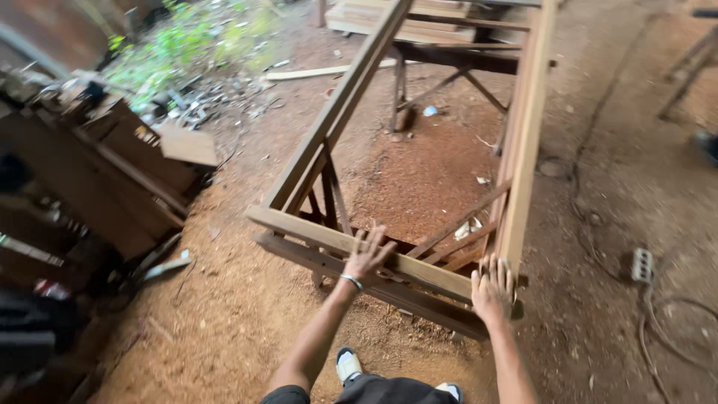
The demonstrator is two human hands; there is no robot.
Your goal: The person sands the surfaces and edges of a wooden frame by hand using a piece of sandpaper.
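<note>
A long rectangular wooden frame (329, 123) lies on wooden trestles over a sawdust floor, running away from me. My left hand (368, 254), a bracelet on its wrist, rests flat with spread fingers on the frame's near end rail (295, 224). My right hand (492, 288) presses on the near right corner, where the end rail meets the right side rail (523, 150). Neither hand wraps around anything. Below the frame's near end I see my shoes (348, 364) and dark trousers.
A cluttered dark workbench (112, 179) with scrap wood stands at left. Stacked planks (404, 22) lie at the far end. A white power strip (642, 264) with cables lies on the ground at right. Another trestle leg (684, 67) stands at the upper right.
</note>
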